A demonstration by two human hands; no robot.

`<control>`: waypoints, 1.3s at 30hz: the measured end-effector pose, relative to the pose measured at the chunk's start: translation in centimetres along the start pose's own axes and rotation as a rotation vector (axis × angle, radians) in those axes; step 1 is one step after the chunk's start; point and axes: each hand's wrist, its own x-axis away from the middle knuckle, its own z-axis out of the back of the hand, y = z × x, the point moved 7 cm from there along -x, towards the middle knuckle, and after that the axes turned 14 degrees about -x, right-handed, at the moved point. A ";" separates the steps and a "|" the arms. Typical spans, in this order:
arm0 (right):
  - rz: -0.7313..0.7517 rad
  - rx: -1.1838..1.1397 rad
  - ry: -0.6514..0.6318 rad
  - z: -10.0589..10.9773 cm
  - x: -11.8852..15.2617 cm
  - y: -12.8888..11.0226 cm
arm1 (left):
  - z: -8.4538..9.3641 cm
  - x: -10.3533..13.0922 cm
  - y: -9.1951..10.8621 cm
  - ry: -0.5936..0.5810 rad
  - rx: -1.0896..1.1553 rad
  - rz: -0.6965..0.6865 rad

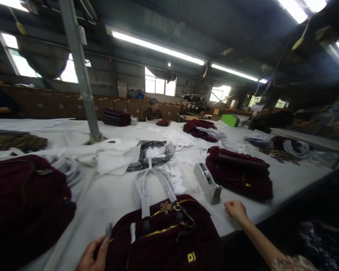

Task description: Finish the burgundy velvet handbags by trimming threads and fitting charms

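Note:
A burgundy fabric handbag (197,233) with yellow zips, a gold snowflake charm and white-wrapped handles (145,192) stands in front of me. At its left edge is my left hand (94,254), fingers curled, with a small greyish piece (109,229) sticking up from the fingertips; its kind is unclear. My right hand (237,210) is closed in a pinch over the table's front edge, right of the bag. Whatever may be between those fingers is too small to make out. Just left of it sits a grey tape dispenser (207,182), apart from the hand.
Another burgundy bag (240,173) lies behind my right hand, and a large one (28,203) stands at left. White scraps and a black-and-white sheet (155,154) cover the middle. A metal post (80,71) rises at left. A person (153,109) sits across the white table (107,195).

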 end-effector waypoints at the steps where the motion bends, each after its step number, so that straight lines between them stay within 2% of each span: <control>1: 0.010 0.026 -0.021 -0.1 0.6 0.0 | 0.1 0.4 0.5 0.007 0.018 -0.029; 3: 0.077 0.056 -0.066 -1.2 2.0 -1.5 | 0.3 1.1 1.6 0.014 0.049 -0.108; 4: 0.123 0.048 -0.134 -2.6 2.8 -3.0 | 0.6 1.3 2.2 0.043 0.055 -0.147; 6: 0.240 -0.025 -0.368 -7.3 5.7 -7.6 | 0.8 1.7 3.0 0.065 0.061 -0.202; 9: 0.392 -0.108 -0.814 -15.7 13.2 -15.4 | 1.1 1.9 3.3 0.096 0.034 -0.196; 12: 0.500 -0.233 -1.093 -22.7 20.4 -21.0 | 1.3 2.3 3.5 0.105 0.023 -0.195; 15: 0.514 -0.296 -1.232 -28.7 24.0 -22.3 | 1.4 2.5 3.6 0.094 0.031 -0.197; 18: 0.567 -0.202 -1.201 -32.9 24.3 -21.4 | 1.5 2.6 3.6 0.085 0.043 -0.197; 21: 0.587 -0.085 -1.107 -35.0 23.6 -20.4 | 1.6 2.6 3.6 0.088 0.047 -0.194; 27: 0.494 0.022 -1.011 -35.7 22.7 -19.9 | 1.4 2.7 3.5 0.100 0.044 -0.203; 34: 0.358 0.053 -1.001 -36.7 22.1 -18.3 | 1.1 2.6 3.3 0.103 0.048 -0.197; 39: 0.399 0.031 -1.022 -36.7 22.1 -18.6 | 1.6 2.5 3.3 0.041 0.093 -0.209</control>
